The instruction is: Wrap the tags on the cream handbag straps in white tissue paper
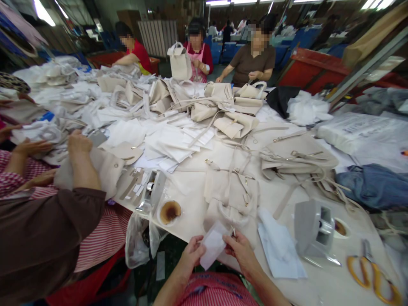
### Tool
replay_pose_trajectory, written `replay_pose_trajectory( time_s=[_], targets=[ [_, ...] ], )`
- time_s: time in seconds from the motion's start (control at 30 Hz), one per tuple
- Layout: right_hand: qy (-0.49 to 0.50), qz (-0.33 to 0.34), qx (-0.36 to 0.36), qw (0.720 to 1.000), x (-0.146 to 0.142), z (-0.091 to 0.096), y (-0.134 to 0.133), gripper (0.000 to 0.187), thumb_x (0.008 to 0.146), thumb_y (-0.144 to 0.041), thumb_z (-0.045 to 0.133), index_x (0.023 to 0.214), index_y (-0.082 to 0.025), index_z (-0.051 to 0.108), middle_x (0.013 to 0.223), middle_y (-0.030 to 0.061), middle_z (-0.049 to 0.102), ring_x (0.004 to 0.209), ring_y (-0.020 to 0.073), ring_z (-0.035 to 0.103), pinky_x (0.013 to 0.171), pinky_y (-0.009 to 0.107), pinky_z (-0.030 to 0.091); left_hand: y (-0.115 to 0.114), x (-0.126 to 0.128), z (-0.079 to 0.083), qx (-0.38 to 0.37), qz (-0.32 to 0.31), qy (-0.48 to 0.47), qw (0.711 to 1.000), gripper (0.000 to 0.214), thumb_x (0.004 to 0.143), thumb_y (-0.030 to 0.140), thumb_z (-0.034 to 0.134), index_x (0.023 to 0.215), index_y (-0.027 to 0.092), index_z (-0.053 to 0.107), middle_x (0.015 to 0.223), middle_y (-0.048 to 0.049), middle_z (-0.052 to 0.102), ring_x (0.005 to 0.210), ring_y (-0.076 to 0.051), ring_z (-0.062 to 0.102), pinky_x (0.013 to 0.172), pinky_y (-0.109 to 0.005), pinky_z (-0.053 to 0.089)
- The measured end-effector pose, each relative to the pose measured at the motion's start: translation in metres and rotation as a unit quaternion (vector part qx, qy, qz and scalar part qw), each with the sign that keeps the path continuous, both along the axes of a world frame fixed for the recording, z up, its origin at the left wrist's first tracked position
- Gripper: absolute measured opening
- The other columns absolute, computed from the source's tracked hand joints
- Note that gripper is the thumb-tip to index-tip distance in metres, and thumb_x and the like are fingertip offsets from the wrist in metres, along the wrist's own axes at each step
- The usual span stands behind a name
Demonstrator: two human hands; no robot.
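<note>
Between my two hands, at the table's near edge, is a small translucent white sheet (213, 245). My left hand (193, 251) pinches its left side. On the other side, the fingers of my right hand (238, 246) close on its upper right, near a thin dark bit too small to make out. Just beyond lies a beige leather bag (232, 191) with straps and gold-coloured buckles, flat on the table. A folded pale blue cloth (280, 246) rests to the right of my right hand.
Yellow-handled scissors (366, 272) and a grey tape dispenser (314, 231) are at the right. Another dispenser (152, 191) stands left, beside a brown-stained round dish (170, 211). White sheets (175, 144) and bags fill the middle. A co-worker's arm (83, 161) reaches in from the left.
</note>
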State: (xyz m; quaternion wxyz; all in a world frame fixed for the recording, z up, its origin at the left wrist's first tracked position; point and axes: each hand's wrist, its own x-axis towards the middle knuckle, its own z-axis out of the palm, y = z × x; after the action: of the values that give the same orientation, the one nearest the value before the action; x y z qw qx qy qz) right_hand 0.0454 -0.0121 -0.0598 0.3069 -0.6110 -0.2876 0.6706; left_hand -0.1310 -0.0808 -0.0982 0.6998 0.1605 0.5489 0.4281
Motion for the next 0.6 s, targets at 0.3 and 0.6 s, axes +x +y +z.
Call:
replay_pose_trajectory(
  time_s=[0.3, 0.6],
  targets=[
    [0.04, 0.017, 0.002, 0.999, 0.003, 0.0, 0.001, 0.035, 0.06, -0.039, 0.08, 0.083, -0.018, 0.066, 0.06, -0.0035, 0.063, 0.055, 0.0111, 0.054, 0.052, 0.022, 0.043, 0.035, 0.011, 0.023, 0.012, -0.089, 0.061, 0.994, 0.035, 0.052, 0.019, 0.077, 0.083, 0.015, 0.061, 0.077, -0.0026, 0.065, 0.069, -0.017, 0.057, 0.064, -0.026, 0.039],
    [0.013, 0.023, 0.006, 1.0, 0.003, -0.004, 0.003, 0.03, 0.06, -0.043, 0.075, 0.074, -0.019, 0.063, 0.057, -0.0022, 0.064, 0.052, 0.0124, 0.056, 0.048, 0.022, 0.041, 0.015, 0.029, 0.024, -0.051, -0.021, -0.013, 0.998, 0.041, 0.061, 0.044, 0.07, 0.089, 0.021, 0.049, 0.066, -0.0006, 0.064, 0.05, -0.017, 0.059, 0.047, -0.027, 0.042]
  ],
)
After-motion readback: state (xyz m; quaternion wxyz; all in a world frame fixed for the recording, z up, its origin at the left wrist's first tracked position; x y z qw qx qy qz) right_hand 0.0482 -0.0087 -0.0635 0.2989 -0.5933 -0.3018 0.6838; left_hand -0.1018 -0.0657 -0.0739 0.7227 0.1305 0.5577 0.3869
